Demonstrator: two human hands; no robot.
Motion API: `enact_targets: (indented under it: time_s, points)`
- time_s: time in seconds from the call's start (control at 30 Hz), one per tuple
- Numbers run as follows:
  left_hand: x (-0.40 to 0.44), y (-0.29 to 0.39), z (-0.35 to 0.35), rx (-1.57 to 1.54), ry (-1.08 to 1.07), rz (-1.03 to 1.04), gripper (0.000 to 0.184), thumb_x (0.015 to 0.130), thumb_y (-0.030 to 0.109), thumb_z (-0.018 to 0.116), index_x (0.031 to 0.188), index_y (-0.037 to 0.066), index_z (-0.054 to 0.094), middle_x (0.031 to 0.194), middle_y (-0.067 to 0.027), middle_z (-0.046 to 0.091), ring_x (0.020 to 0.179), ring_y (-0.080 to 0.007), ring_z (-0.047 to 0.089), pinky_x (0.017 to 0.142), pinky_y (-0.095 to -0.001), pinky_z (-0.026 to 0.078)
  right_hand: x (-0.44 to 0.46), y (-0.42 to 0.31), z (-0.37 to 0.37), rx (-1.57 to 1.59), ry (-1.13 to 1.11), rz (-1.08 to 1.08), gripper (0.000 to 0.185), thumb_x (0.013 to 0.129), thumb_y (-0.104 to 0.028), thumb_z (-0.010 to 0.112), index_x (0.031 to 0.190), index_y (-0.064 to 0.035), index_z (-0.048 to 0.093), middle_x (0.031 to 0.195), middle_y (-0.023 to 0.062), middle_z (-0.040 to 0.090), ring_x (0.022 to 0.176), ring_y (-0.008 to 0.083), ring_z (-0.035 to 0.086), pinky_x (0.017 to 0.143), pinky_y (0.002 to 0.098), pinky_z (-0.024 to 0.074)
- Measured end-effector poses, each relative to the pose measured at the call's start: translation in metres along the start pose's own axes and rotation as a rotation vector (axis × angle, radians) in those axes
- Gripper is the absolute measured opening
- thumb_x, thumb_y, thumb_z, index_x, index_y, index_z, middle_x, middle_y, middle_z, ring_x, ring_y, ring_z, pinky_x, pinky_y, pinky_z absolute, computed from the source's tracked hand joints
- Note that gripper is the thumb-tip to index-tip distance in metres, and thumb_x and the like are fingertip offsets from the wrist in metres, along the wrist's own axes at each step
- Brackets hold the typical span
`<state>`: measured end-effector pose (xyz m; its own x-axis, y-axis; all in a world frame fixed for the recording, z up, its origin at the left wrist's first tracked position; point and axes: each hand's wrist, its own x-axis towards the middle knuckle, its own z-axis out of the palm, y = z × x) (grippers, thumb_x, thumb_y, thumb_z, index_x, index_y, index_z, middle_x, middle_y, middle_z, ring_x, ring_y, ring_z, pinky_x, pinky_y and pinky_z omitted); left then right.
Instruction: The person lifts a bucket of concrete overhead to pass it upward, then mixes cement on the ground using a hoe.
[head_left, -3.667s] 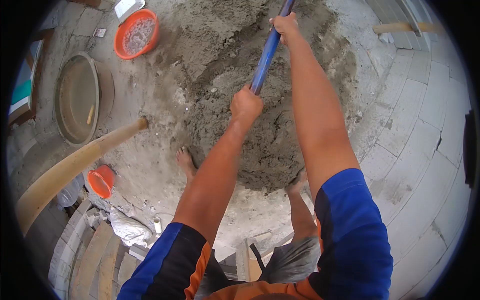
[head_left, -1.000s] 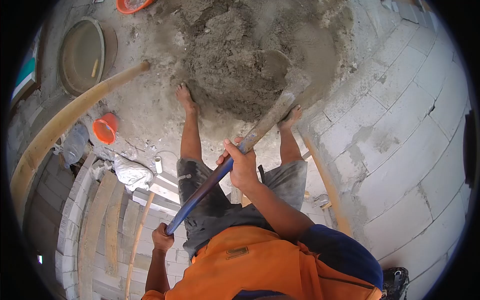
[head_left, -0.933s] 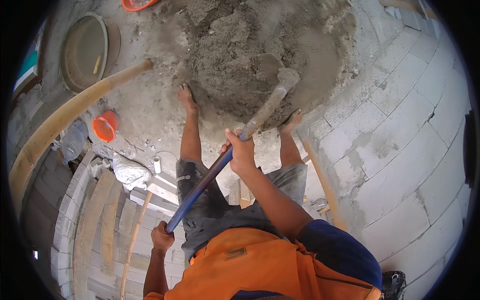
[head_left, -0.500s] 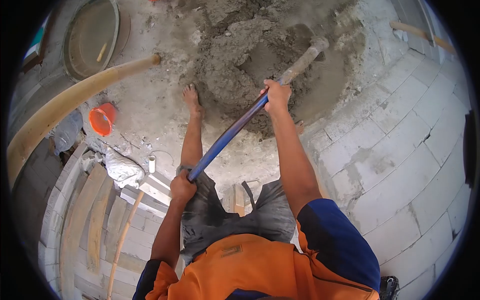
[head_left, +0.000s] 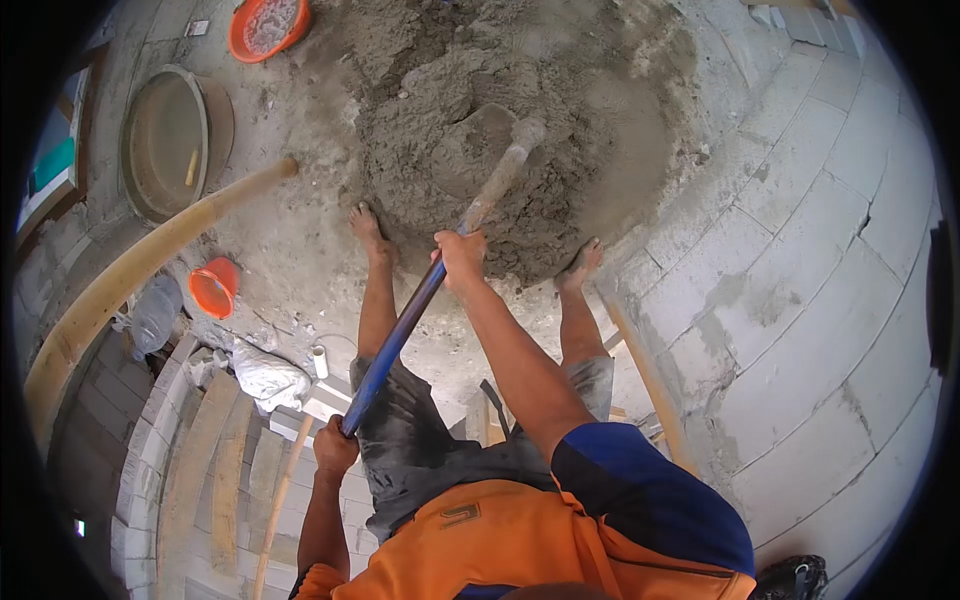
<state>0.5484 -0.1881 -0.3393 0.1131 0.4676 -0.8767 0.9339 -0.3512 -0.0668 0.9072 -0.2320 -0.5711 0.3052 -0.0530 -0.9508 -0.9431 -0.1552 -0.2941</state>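
Note:
A long blue handle (head_left: 398, 335) runs slantwise from my lap up to the wet grey mortar heap (head_left: 440, 150). My left hand (head_left: 335, 446) is closed round its lower end, close to my left thigh. Higher up, where the blue gives way to a mortar-caked grey part, my right hand (head_left: 461, 258) wraps round it. The tool's far end (head_left: 528, 132) rests at the heap, its blade mostly hidden in mortar. My bare feet stand apart at the near edge of the heap.
A large round tub (head_left: 165, 145) of water is at the left, with an orange basin (head_left: 268, 28) above and a small orange bucket (head_left: 213, 288) below. A bamboo pole (head_left: 160, 250) slants in at left. A block wall (head_left: 810, 270) lines the right.
Compared with half a second ago, both hands and the handle are lower in view, and the tool's far end has shifted left on the heap. The orange basin has come back into view.

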Motion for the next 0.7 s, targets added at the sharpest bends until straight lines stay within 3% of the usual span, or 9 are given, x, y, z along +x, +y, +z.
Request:
enact_targets:
  time_s: [0.13,0.2,0.33,0.5,0.6,0.7]
  points:
    - [-0.009,-0.027,0.008,0.077,0.093,0.067,0.018,0.077,0.011,0.067,0.095,0.009,0.066,0.076,-0.0194,0.070,0.074,-0.0426,0.068,0.067,-0.0509,0.053,-0.069,-0.018,-0.046,0.199,0.021,-0.036,0.035,0.081,0.002,0.068,0.106,0.0013,0.043,0.071,0.0109,0.054,0.048,0.0206,0.056,0.042,0.0350,0.0461]
    - [0.015,0.010,0.006,0.070,0.119,0.139,0.018,0.077,0.011,0.067,0.095,0.010,0.066,0.075,-0.0188,0.069,0.072,-0.0419,0.068,0.067,-0.0510,0.053,-0.071,-0.059,-0.075,0.324,0.072,-0.081,0.033,0.083,0.002,0.068,0.105,0.0008,0.044,0.068,0.0096,0.053,0.048,0.0204,0.056,0.043,0.0356,0.0463]
    - [0.094,0.143,0.021,0.026,0.130,0.335,0.018,0.077,0.010,0.066,0.095,0.011,0.067,0.077,-0.0187,0.070,0.074,-0.0404,0.069,0.069,-0.0510,0.054,0.025,-0.163,-0.153,0.308,0.110,-0.122,0.013,0.086,0.002,0.066,0.084,0.0009,0.053,0.068,0.0082,0.051,0.052,0.0213,0.055,0.050,0.0404,0.0476]
    - [0.161,0.351,0.018,0.039,0.002,0.491,0.021,0.080,0.011,0.062,0.100,0.009,0.068,0.084,-0.0205,0.072,0.081,-0.0402,0.071,0.074,-0.0498,0.056,0.199,-0.279,-0.252,0.191,0.247,-0.262,0.014,0.086,0.000,0.066,0.084,-0.0035,0.053,0.068,0.0068,0.050,0.055,0.0204,0.052,0.057,0.0402,0.0482]
    - [0.166,0.417,-0.011,0.061,-0.090,0.548,0.023,0.081,0.010,0.058,0.102,0.005,0.067,0.087,-0.0237,0.072,0.083,-0.0424,0.071,0.078,-0.0504,0.056,0.270,-0.310,-0.290,0.120,0.330,-0.246,0.011,0.087,0.001,0.063,0.085,-0.0017,0.053,0.070,0.0079,0.051,0.055,0.0201,0.052,0.056,0.0355,0.0480]
    - [0.161,0.421,-0.064,0.116,-0.162,0.566,0.024,0.082,0.009,0.057,0.103,0.003,0.067,0.087,-0.0259,0.071,0.085,-0.0442,0.070,0.080,-0.0514,0.056,0.283,-0.304,-0.292,0.075,0.371,-0.172,0.003,0.089,0.003,0.058,0.087,0.0023,0.055,0.074,0.0120,0.055,0.060,0.0196,0.054,0.054,0.0304,0.0478]
